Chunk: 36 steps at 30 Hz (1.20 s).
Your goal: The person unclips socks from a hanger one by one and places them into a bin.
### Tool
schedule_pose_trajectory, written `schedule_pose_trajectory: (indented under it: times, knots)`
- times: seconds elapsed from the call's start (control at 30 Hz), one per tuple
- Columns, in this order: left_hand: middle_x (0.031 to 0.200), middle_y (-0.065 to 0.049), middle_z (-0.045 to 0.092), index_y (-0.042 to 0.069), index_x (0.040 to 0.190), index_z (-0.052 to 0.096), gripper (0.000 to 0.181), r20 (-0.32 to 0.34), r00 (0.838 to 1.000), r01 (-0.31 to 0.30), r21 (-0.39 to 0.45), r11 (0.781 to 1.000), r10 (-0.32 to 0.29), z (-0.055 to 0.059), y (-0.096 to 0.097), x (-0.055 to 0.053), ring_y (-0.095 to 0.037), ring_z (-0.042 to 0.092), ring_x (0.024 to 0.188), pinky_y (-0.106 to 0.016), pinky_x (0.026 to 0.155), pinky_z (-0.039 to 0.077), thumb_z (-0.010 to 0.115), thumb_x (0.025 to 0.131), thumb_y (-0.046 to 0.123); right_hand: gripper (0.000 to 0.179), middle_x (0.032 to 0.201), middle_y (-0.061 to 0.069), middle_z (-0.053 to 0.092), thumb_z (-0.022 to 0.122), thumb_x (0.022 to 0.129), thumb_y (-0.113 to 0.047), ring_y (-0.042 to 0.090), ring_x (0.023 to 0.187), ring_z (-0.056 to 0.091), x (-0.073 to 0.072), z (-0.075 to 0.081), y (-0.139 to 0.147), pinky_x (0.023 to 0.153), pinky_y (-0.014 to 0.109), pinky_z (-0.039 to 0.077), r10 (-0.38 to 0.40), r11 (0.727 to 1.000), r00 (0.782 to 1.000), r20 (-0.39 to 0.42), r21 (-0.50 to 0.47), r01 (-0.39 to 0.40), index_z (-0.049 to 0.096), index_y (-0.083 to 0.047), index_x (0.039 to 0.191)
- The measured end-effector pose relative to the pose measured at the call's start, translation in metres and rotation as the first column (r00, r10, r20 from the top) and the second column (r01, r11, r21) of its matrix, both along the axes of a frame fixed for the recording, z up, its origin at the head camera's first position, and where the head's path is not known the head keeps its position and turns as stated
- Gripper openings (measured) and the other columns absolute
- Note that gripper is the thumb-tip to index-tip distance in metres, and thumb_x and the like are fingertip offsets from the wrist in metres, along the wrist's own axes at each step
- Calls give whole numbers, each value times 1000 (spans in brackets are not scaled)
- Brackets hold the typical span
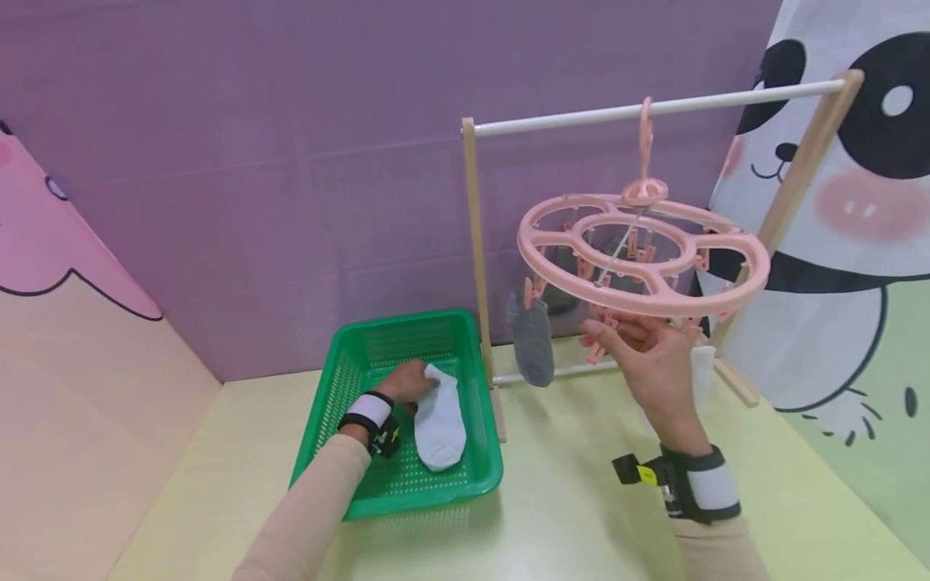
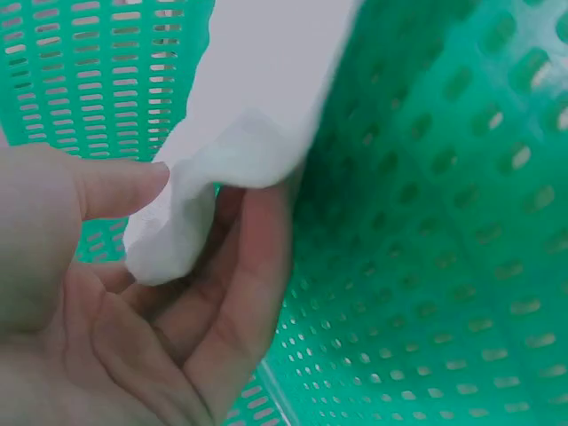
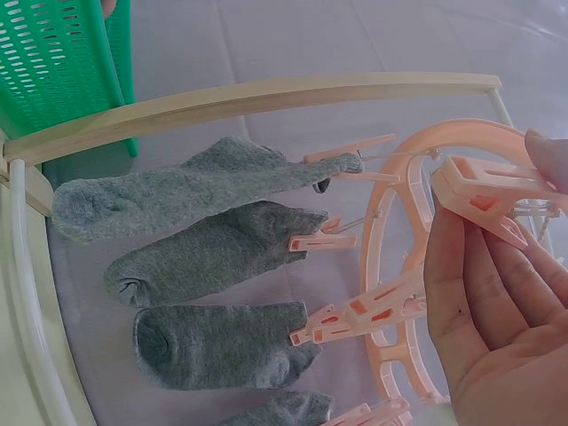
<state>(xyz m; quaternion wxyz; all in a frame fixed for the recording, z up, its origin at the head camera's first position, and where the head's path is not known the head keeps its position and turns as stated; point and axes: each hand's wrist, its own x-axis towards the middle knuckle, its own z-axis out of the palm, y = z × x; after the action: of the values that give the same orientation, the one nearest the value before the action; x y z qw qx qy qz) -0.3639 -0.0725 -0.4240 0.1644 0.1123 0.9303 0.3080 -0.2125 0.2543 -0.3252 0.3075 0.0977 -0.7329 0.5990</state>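
Observation:
My left hand (image 1: 408, 382) is down in the green basket (image 1: 481, 476), pinching the cuff of a white sock (image 1: 440, 428) between thumb and fingers. In the left wrist view the sock (image 2: 266, 80) rises out of that hold. My right hand (image 1: 657, 371) holds a pink clothespin (image 3: 484, 197) under the rim of a round pink drying hanger (image 1: 643, 305). Several grey socks (image 3: 222, 346) hang from other clothespins on it. One grey sock (image 1: 534, 343) shows at the hanger's left in the head view.
The hanger's hook (image 1: 646, 137) sits over the white bar (image 1: 567, 121) of a wooden-legged rack. A rack post (image 1: 475, 242) stands right beside the basket. Behind my right hand hangs something white (image 1: 703, 371). A purple cloth (image 1: 254, 202) covers the back wall.

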Motion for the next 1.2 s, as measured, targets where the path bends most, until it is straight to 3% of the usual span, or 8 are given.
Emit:
schedule_pose_trajectory:
  times: [0.1,0.33,0.5,0.63,0.77,0.97,1.07,1.2]
  knots:
    - [133,-32,60,-11,136,54,41,-36,999,0,-19,1000,-1,1,0,-2,-30,73,78,-35,59,62,52,108,19,26,91,-14,81,77,94,-4,6,80,77,0,0,0,76,16,58,-10,1000,1000,3,10,10,72,-2,120]
    - [85,-9,56,3,93,58,21,-109,994,-5,-75,997,-3,7,-2,-8,-22,66,68,-32,57,58,56,107,19,22,91,-16,80,78,94,-7,5,74,76,-2,4,-3,77,16,58,-19,999,1000,7,30,18,73,-5,116]
    - [84,-9,63,2,95,63,22,-170,985,-15,-105,994,-3,9,-4,-13,-16,57,64,-27,56,47,56,107,20,23,90,-16,80,77,95,-8,6,78,77,-3,5,-4,75,16,57,-15,999,1000,5,45,15,73,-3,117]
    - [116,-21,74,-3,122,70,31,-325,945,-44,-26,999,34,19,-1,-13,-26,71,83,-40,73,59,54,106,18,27,91,-19,79,78,96,-10,4,78,76,-3,6,-4,77,16,57,-28,998,999,17,56,27,72,-2,120]
    - [117,-20,76,-1,125,71,33,-454,890,-7,97,995,50,40,5,-9,-33,74,100,-50,90,60,52,108,19,29,95,-17,80,77,95,-8,3,83,77,-2,6,-5,79,15,59,-23,1000,1000,8,14,23,71,2,121]
    - [113,-14,78,4,123,74,29,-492,868,88,276,957,62,84,26,14,-26,72,96,-43,85,58,56,109,23,31,105,-12,82,77,92,2,2,93,78,-3,2,-9,78,17,60,-17,998,1000,-22,-60,15,72,5,122]
    - [113,-13,77,4,122,72,25,-590,806,166,301,939,46,113,47,36,-26,73,99,-42,85,59,59,107,21,31,104,-11,82,78,91,3,3,93,78,-3,0,-10,78,17,61,-18,997,999,-29,-72,15,73,4,121]
    - [116,-14,75,3,119,72,21,-796,605,289,192,938,-24,149,79,71,-28,72,106,-41,91,59,66,103,16,31,105,-7,83,79,90,3,6,94,79,-4,-2,-10,77,19,62,-10,995,998,-54,-96,4,74,4,120]
